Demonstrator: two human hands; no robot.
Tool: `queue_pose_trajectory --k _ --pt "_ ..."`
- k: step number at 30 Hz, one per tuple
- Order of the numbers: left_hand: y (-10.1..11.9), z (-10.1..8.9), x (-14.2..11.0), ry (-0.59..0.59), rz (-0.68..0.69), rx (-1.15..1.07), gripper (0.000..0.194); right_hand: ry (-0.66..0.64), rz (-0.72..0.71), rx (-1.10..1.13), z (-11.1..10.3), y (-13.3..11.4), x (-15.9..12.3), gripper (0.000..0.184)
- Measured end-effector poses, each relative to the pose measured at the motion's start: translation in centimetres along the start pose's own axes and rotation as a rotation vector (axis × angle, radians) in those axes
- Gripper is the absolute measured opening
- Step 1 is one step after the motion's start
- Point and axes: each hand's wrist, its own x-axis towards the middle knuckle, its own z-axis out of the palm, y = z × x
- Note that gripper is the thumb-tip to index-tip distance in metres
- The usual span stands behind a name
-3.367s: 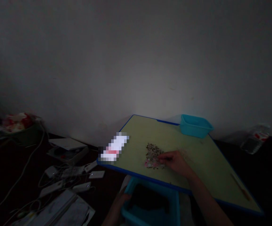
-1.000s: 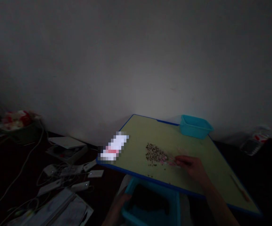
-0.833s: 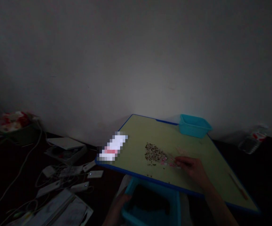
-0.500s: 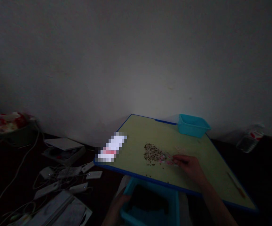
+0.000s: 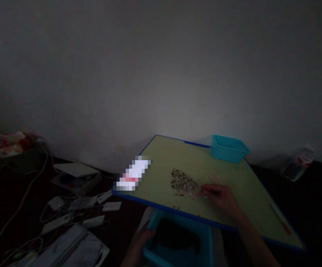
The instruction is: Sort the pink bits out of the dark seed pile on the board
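On the pale yellow tabletop [image 5: 166, 155] lies a spread of small dark and light bits [image 5: 179, 181]. My right hand [image 5: 222, 196] is at its right side, thumb and fingers pinched on what looks like a clear plastic bag with pink print [image 5: 192, 191]; dim light blurs it. The bag rests over the right part of the bits. Below the table's front edge, my left hand [image 5: 142, 239] closes on the left rim of a blue plastic basin [image 5: 211, 243]. Inside the basin is a dark mass I cannot make out. The left fingertips are partly hidden.
A second blue basin [image 5: 230, 150] stands at the table's back right corner. A blurred bright rectangle [image 5: 133, 174] lies at the left edge, and a thin knife-like tool [image 5: 280, 218] at the right. Cables and white adapters [image 5: 94, 221] clutter the floor at left; a clear bottle [image 5: 297, 163] lies at right.
My right hand has shifted slightly left and down, and the pink-printed plastic now lies flatter over the bits. My left hand stays at the basin's rim.
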Motion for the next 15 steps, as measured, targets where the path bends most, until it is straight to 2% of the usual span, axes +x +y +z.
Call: queue_pose_trajectory --k 5,9,15 --pt "0.02 0.65 -0.38 0.021 -0.002 0.001 0.042 -0.008 -0.021 0.000 0.07 -0.09 0.03 0.027" --pt "-0.24 0.82 -0.32 0.099 0.016 -0.023 0.074 -0.017 -0.018 0.001 -0.01 -0.20 0.03 0.027" --pt "-0.31 0.15 0.10 0.012 -0.020 -0.035 0.092 -0.010 -0.020 0.003 0.11 -0.14 0.26 0.028"
